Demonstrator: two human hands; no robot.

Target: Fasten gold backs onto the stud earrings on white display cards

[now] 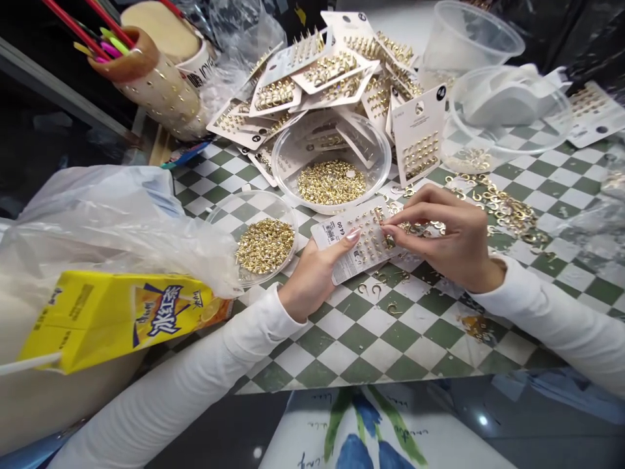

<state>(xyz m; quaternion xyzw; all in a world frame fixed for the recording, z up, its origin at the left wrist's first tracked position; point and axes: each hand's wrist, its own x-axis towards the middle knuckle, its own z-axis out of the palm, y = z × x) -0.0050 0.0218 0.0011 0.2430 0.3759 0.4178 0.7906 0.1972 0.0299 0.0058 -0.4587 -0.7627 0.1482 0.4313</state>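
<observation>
My left hand grips a white earring card, thumb on its face, which bears a price label and rows of small gold studs or backs. At the card's right edge, the fingertips of my right hand are pinched together; whatever small piece is between them is hidden. Behind the card stands a clear plastic tub with many tiny gold pieces inside. A shallow clear dish to the left bears another heap of small gold pieces. Loose gold hoop-like earrings lie scattered right of my right hand.
A pile of filled earring cards rises at the back. Clear tubs stand at the back right. On the left are a plastic bag, a yellow drink carton with a straw, and a studded pen holder.
</observation>
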